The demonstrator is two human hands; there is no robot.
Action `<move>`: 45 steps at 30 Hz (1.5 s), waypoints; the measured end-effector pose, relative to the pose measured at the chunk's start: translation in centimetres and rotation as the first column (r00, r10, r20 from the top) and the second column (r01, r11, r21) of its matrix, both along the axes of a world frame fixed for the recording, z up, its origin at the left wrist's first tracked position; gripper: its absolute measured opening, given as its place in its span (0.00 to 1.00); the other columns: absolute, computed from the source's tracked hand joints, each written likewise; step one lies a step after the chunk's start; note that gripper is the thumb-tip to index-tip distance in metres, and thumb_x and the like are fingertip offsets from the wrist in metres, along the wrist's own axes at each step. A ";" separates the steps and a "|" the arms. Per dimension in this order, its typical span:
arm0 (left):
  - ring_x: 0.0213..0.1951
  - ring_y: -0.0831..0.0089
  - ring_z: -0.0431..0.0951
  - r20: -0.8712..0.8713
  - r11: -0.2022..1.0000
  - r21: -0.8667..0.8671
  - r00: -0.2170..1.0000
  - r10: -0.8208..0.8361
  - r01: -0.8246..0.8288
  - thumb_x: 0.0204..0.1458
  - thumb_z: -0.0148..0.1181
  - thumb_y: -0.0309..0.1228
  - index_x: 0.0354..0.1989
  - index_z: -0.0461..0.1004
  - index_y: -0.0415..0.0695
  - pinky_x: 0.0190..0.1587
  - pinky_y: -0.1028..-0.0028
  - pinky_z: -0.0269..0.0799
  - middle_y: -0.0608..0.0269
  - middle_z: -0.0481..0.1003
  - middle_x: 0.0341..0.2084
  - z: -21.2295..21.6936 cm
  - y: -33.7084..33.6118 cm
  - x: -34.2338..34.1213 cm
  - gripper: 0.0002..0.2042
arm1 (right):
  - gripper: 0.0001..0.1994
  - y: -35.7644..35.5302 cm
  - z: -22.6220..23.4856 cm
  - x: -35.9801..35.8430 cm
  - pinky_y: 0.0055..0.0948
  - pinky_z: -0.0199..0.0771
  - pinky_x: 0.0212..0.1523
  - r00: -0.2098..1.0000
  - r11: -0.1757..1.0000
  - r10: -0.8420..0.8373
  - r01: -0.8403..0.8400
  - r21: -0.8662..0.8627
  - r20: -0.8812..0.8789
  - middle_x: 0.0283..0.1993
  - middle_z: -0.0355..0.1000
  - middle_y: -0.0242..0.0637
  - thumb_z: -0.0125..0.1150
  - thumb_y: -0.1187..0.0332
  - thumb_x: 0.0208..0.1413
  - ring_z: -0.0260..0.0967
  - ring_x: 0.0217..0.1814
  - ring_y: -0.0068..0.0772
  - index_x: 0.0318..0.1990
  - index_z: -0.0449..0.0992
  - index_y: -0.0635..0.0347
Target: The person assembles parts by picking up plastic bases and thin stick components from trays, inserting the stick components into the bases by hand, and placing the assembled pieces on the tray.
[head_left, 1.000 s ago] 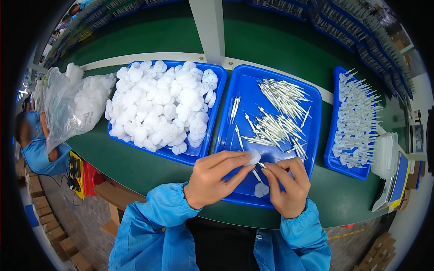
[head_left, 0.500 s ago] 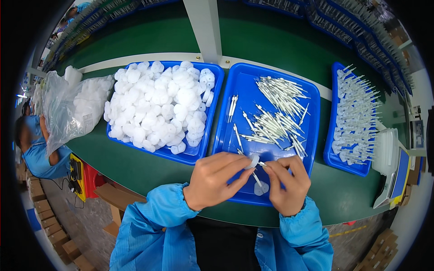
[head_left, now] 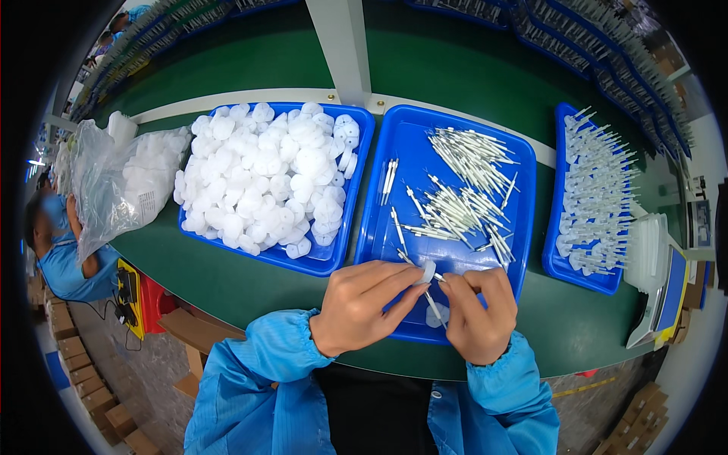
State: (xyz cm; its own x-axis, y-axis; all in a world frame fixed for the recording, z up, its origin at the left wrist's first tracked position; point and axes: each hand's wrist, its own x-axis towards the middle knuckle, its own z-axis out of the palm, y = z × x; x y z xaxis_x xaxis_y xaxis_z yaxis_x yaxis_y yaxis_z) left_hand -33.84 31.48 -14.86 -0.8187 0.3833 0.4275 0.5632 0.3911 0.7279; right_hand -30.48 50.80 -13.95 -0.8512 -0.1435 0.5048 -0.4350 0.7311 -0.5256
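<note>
My left hand [head_left: 368, 303] pinches a translucent white plastic disc [head_left: 428, 271] on edge, over the near side of the middle blue tray [head_left: 371, 246]. Close against it, my right hand [head_left: 485, 311] grips a thin white stick [head_left: 441, 278], whose end meets the disc; how far it goes in is hidden by the fingers. Below the hands, another white stick [head_left: 432, 303] and a pale disc [head_left: 437, 315] lie in the tray. Loose piles of white sticks [head_left: 455, 212] with thin wire ends fill its far part.
Left of the middle tray, a blue tray [head_left: 364, 152] is heaped with white discs [head_left: 265, 174]. A clear plastic bag [head_left: 114, 189] lies farther left, with a person [head_left: 64, 243] beyond. A narrow blue tray [head_left: 599, 282] on the right holds upright stick-and-disc pieces [head_left: 595, 197], beside stacked clear containers [head_left: 647, 250].
My right hand has shifted slightly left, closer to the disc, bringing the stick nearer. My left hand stays nearly where it was, still pinching the disc.
</note>
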 end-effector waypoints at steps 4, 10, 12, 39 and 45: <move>0.33 0.58 0.86 0.139 0.993 0.111 0.988 -0.059 0.044 0.46 0.75 0.21 0.40 0.83 0.36 0.33 0.70 0.81 0.52 0.84 0.34 -0.1 -0.4 -0.3 0.12 | 0.14 1.1 0.3 -0.6 0.33 0.71 0.29 0.984 0.986 0.096 -0.073 -0.150 0.152 0.34 0.73 0.41 0.73 0.84 0.43 0.70 0.32 0.39 0.40 0.83 0.68; 0.35 0.61 0.86 -0.082 1.000 0.017 0.997 0.008 -0.006 0.48 0.74 0.22 0.40 0.83 0.36 0.35 0.69 0.82 0.54 0.84 0.36 0.1 -0.1 0.0 0.11 | 0.14 0.3 0.3 0.1 0.33 0.71 0.30 0.999 0.997 0.029 -0.028 -0.070 0.013 0.34 0.73 0.40 0.75 0.83 0.43 0.71 0.32 0.38 0.41 0.84 0.66; 0.36 0.61 0.86 -0.073 0.987 0.161 0.997 0.017 -0.005 0.48 0.74 0.21 0.42 0.84 0.36 0.36 0.69 0.83 0.55 0.84 0.37 0.5 -0.2 0.0 0.12 | 0.15 0.2 0.5 0.3 0.33 0.71 0.30 0.997 0.986 0.047 -0.038 -0.160 0.054 0.35 0.73 0.40 0.75 0.82 0.43 0.71 0.32 0.38 0.41 0.84 0.65; 0.44 0.56 0.84 0.181 0.956 0.294 0.981 -0.074 0.018 0.46 0.77 0.23 0.41 0.80 0.38 0.43 0.65 0.82 0.52 0.80 0.47 1.5 -0.4 -0.2 0.15 | 0.14 -0.5 0.1 0.6 0.35 0.70 0.35 0.993 0.978 0.047 -0.023 -0.207 0.111 0.34 0.77 0.38 0.78 0.79 0.41 0.74 0.33 0.39 0.38 0.84 0.65; 0.47 0.61 0.84 0.285 0.975 0.214 0.959 0.000 -0.064 0.46 0.74 0.19 0.45 0.80 0.37 0.47 0.67 0.82 0.51 0.80 0.45 0.9 -0.3 -0.6 0.16 | 0.11 2.1 -0.3 -0.6 0.39 0.67 0.40 0.985 0.994 -0.113 0.111 0.023 0.132 0.38 0.75 0.38 0.76 0.76 0.45 0.72 0.39 0.43 0.38 0.83 0.63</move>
